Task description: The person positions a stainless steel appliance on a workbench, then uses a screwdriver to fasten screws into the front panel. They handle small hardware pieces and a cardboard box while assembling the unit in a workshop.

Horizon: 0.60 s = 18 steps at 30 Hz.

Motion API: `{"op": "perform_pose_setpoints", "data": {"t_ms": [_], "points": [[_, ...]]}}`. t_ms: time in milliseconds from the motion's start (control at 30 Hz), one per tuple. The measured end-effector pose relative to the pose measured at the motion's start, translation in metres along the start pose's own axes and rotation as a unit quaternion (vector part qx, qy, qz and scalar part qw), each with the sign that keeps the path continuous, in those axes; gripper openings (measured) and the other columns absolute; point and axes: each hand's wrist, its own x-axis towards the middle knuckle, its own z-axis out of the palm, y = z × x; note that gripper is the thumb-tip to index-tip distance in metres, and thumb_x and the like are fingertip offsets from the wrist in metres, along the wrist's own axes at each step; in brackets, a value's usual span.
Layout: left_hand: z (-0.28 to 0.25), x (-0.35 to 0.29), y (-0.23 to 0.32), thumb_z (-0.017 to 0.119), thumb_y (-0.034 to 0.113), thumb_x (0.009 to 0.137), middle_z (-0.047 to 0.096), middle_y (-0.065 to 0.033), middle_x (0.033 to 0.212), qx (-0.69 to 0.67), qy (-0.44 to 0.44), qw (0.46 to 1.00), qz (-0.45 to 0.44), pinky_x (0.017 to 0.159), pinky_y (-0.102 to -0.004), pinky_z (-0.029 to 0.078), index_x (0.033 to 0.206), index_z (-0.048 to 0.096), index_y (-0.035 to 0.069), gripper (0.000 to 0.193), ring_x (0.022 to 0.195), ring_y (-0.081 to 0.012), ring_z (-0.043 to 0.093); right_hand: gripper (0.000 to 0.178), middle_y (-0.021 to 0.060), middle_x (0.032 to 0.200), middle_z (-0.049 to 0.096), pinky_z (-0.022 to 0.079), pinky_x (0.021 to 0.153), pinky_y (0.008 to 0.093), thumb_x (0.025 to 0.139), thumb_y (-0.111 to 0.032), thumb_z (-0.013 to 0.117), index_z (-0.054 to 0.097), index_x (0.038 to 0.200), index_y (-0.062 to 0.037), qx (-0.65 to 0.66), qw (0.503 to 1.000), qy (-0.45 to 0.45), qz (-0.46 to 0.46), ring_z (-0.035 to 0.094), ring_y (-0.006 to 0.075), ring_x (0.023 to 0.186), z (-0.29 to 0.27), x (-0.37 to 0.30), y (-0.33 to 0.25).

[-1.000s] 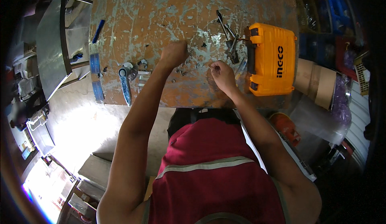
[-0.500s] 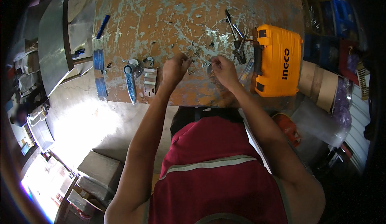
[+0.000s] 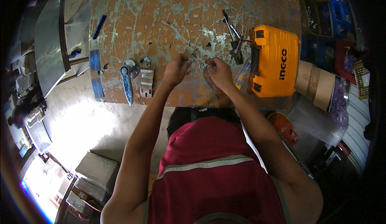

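My left hand [image 3: 176, 68] and my right hand [image 3: 219, 72] are close together over the near edge of a worn, paint-scratched workbench [image 3: 169, 18]. The fingers of both pinch small metal parts between them; the parts are too small to name. Just left of my left hand lie a small metal bracket plate [image 3: 146, 83] and blue-handled scissors [image 3: 127, 83]. Right of my right hand is a thin clear-handled tool [image 3: 242, 74], and beyond it a pile of wrenches [image 3: 234, 39].
A shut yellow plastic tool case [image 3: 276, 65] sits on the bench's right end. Blue strips [image 3: 95, 73] and a blue pen [image 3: 99, 26] lie at the left edge. A metal table [image 3: 48, 39] stands left; cardboard boxes [image 3: 317, 83] and crates crowd the right. Concrete blocks [image 3: 96, 169] lie on the floor.
Both hands have drawn closer together toward the bench's near edge; the left hand came down from farther up the bench. The view shifted slightly with my head.
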Motion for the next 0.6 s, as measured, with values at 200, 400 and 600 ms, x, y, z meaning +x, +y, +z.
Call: {"op": "perform_pose_setpoints", "data": {"t_ms": [200, 400, 600], "points": [[-0.048, -0.032, -0.038, 0.057, 0.019, 0.101, 0.059, -0.0027, 0.094, -0.637, -0.032, 0.759, -0.132, 0.069, -0.0267, 0.044, 0.109, 0.059, 0.007, 0.015, 0.080, -0.0136, 0.054, 0.021, 0.0132, 0.100, 0.072, 0.056, 0.078, 0.0393, 0.090, -0.012, 0.071, 0.069, 0.109, -0.0038, 0.020, 1.000, 0.005, -0.006, 0.071, 0.0278, 0.090, -0.005, 0.004, 0.012], [-0.077, -0.047, -0.052, 0.058, 0.023, 0.101, 0.058, -0.0025, 0.083, -0.480, 0.087, 0.856, -0.172, 0.065, -0.0272, 0.044, 0.099, 0.062, 0.006, 0.018, 0.072, -0.0127, 0.053, 0.022, 0.0144, 0.100, 0.073, 0.057, 0.079, 0.0414, 0.090, -0.013, 0.071, 0.069, 0.110, -0.0038, 0.015, 1.000, -0.003, -0.023, 0.072, 0.0296, 0.092, -0.008, 0.010, 0.015], [-0.060, -0.033, -0.033, 0.064, 0.031, 0.098, 0.069, -0.0089, 0.082, -0.060, 0.122, 0.989, -0.054, 0.067, -0.0356, 0.051, 0.106, 0.071, 0.003, 0.030, 0.071, -0.0223, 0.065, 0.022, 0.0149, 0.101, 0.073, 0.057, 0.079, 0.0413, 0.090, -0.012, 0.070, 0.069, 0.110, -0.0043, -0.001, 1.000, -0.028, 0.000, 0.072, 0.0307, 0.093, -0.006, 0.009, 0.006]]}}
